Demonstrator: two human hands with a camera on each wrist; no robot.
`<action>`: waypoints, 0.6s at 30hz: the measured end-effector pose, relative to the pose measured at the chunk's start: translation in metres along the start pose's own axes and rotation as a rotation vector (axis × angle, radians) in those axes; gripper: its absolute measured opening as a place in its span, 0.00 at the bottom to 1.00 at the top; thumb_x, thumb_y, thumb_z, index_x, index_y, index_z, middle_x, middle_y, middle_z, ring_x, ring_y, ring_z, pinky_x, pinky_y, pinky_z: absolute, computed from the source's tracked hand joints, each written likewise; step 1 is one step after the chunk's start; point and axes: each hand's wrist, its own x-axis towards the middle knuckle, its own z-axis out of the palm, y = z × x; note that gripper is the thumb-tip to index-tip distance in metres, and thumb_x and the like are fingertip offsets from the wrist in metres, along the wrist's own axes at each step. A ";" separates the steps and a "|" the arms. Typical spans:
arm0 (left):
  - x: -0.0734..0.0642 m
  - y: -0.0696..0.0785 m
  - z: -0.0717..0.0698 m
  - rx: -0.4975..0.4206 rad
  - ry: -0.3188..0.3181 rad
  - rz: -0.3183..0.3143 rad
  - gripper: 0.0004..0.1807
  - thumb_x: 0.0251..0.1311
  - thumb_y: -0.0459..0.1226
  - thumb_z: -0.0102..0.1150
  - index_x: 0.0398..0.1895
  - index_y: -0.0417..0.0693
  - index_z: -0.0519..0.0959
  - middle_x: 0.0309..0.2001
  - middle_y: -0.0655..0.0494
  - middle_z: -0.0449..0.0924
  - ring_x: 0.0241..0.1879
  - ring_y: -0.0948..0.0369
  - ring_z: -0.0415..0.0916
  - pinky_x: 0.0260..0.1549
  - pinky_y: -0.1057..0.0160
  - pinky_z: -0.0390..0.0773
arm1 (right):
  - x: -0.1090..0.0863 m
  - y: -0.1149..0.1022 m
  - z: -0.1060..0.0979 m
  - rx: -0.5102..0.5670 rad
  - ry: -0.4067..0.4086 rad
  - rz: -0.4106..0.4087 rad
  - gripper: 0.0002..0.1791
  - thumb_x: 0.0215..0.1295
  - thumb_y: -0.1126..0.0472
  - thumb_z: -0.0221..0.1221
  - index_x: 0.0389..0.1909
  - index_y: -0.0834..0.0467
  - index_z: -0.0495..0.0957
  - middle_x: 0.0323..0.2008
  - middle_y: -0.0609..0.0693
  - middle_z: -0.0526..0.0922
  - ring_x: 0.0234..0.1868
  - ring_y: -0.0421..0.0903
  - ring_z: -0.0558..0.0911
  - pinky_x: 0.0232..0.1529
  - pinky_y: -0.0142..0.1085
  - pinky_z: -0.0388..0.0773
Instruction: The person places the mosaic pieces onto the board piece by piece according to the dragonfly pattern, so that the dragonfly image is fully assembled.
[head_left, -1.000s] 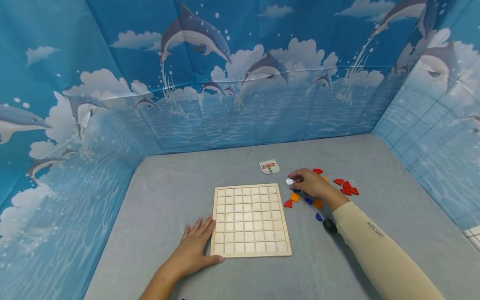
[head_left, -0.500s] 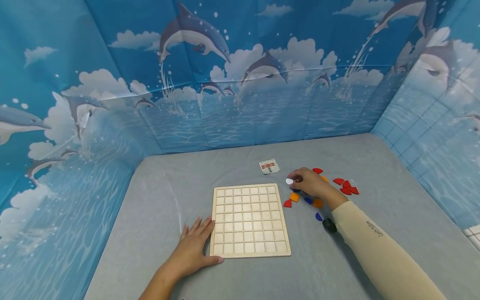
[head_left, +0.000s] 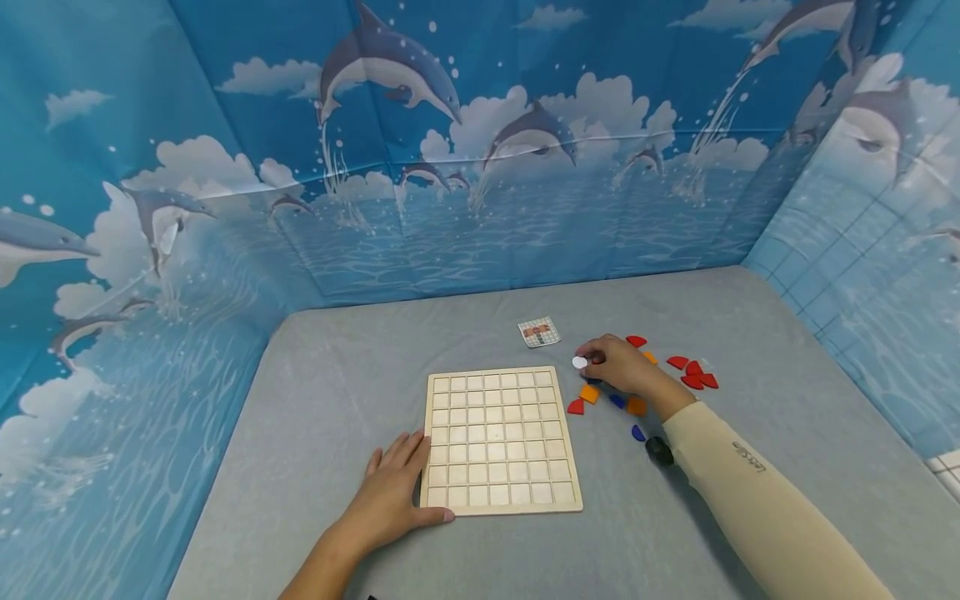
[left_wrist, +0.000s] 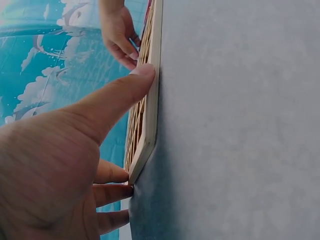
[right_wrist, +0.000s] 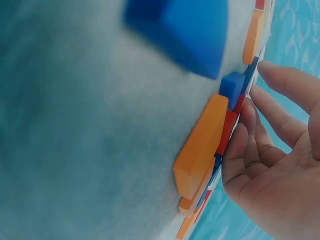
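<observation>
Where we give clock bearings, we take them from the middle of the pale wooden gridded board (head_left: 501,433), flat on the grey, cloth-covered table (head_left: 360,367). At 8 o'clock we find the left hand (head_left: 390,500), fingers straight and spread against the board's side, thumb at the near edge; it grips nothing, and we judge it is there to keep the board from sliding.

Between 1 and 2 o'clock, beyond the board's frame, we see the white round disc (head_left: 580,362) at the fingertips of the right hand (head_left: 618,364). Fingers bent, thumb and forefinger close together; we cannot tell whether they pinch the disc or only touch it. Beside them: an orange square piece (head_left: 590,393) and a red rounded wedge (head_left: 576,407), both at 2 o'clock; a blue half-round piece (head_left: 638,433) at 3. Loose pieces sit on the sleeved arm's side, probably for easy reach. At 1 o'clock, a small printed paper card (head_left: 538,332), perhaps kept there for looking at.

Textures: we note raised slats dividing the board into shallow squares, the cloth soft and matt. From the right wrist the coloured pieces look thick, smooth and flat-faced; wood or plastic, we cannot say
</observation>
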 end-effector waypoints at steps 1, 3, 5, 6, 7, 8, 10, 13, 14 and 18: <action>0.000 0.000 0.000 -0.005 -0.003 -0.001 0.62 0.45 0.65 0.73 0.78 0.41 0.59 0.78 0.42 0.58 0.78 0.41 0.51 0.71 0.27 0.49 | 0.001 -0.001 0.001 -0.007 0.004 0.002 0.19 0.69 0.58 0.63 0.59 0.57 0.80 0.56 0.59 0.75 0.50 0.54 0.75 0.54 0.45 0.80; -0.001 -0.001 0.001 -0.011 -0.007 -0.003 0.62 0.46 0.65 0.73 0.78 0.41 0.59 0.79 0.43 0.56 0.79 0.41 0.50 0.71 0.28 0.48 | 0.002 -0.002 0.002 -0.029 0.015 0.003 0.18 0.69 0.58 0.63 0.58 0.57 0.80 0.54 0.59 0.75 0.49 0.53 0.75 0.54 0.45 0.80; -0.001 -0.002 0.002 -0.020 -0.009 -0.006 0.62 0.46 0.65 0.72 0.78 0.42 0.58 0.80 0.43 0.55 0.80 0.42 0.48 0.72 0.28 0.47 | 0.002 -0.002 0.003 -0.054 0.026 -0.007 0.17 0.69 0.58 0.63 0.56 0.57 0.81 0.52 0.58 0.76 0.48 0.53 0.75 0.52 0.44 0.79; -0.001 -0.002 0.002 -0.025 -0.011 -0.006 0.62 0.47 0.65 0.72 0.78 0.41 0.58 0.80 0.43 0.54 0.80 0.42 0.48 0.72 0.28 0.46 | 0.002 -0.003 0.003 -0.068 0.032 -0.016 0.16 0.69 0.58 0.63 0.55 0.57 0.81 0.51 0.58 0.76 0.47 0.53 0.75 0.51 0.44 0.79; -0.001 -0.002 0.002 -0.028 -0.012 -0.005 0.62 0.47 0.65 0.72 0.79 0.41 0.58 0.80 0.43 0.54 0.80 0.42 0.47 0.72 0.28 0.46 | 0.002 -0.003 0.004 -0.077 0.038 -0.017 0.14 0.69 0.58 0.64 0.53 0.57 0.81 0.50 0.58 0.76 0.46 0.52 0.75 0.51 0.43 0.78; -0.001 -0.003 0.003 -0.032 -0.012 -0.005 0.62 0.47 0.65 0.72 0.79 0.41 0.58 0.80 0.43 0.54 0.80 0.42 0.47 0.72 0.28 0.45 | 0.002 -0.003 0.005 -0.088 0.042 -0.025 0.13 0.69 0.59 0.64 0.52 0.57 0.81 0.49 0.58 0.76 0.45 0.52 0.75 0.50 0.43 0.78; -0.002 -0.003 0.003 -0.038 -0.011 -0.005 0.62 0.47 0.65 0.72 0.79 0.41 0.57 0.80 0.43 0.54 0.80 0.42 0.47 0.72 0.28 0.45 | 0.002 -0.003 0.006 -0.097 0.047 -0.032 0.11 0.69 0.59 0.64 0.49 0.58 0.81 0.47 0.58 0.76 0.44 0.52 0.75 0.48 0.42 0.78; -0.003 -0.002 0.002 -0.046 -0.011 -0.001 0.62 0.47 0.64 0.73 0.78 0.41 0.58 0.80 0.43 0.54 0.80 0.41 0.47 0.72 0.28 0.45 | 0.003 -0.003 0.006 -0.095 0.051 -0.024 0.11 0.68 0.59 0.64 0.48 0.57 0.81 0.46 0.57 0.76 0.44 0.51 0.76 0.47 0.41 0.78; -0.003 -0.002 0.002 -0.048 -0.011 -0.001 0.62 0.47 0.64 0.73 0.78 0.41 0.58 0.80 0.43 0.54 0.80 0.41 0.47 0.72 0.28 0.45 | 0.003 -0.002 0.006 -0.089 0.049 -0.023 0.10 0.68 0.59 0.64 0.48 0.57 0.81 0.46 0.57 0.77 0.44 0.51 0.76 0.47 0.40 0.78; -0.003 -0.001 0.002 -0.057 -0.016 -0.003 0.61 0.48 0.64 0.72 0.79 0.41 0.57 0.80 0.43 0.54 0.80 0.41 0.47 0.72 0.28 0.44 | 0.001 -0.003 0.004 -0.037 0.042 -0.002 0.11 0.69 0.58 0.64 0.48 0.57 0.80 0.46 0.56 0.78 0.44 0.52 0.76 0.47 0.40 0.79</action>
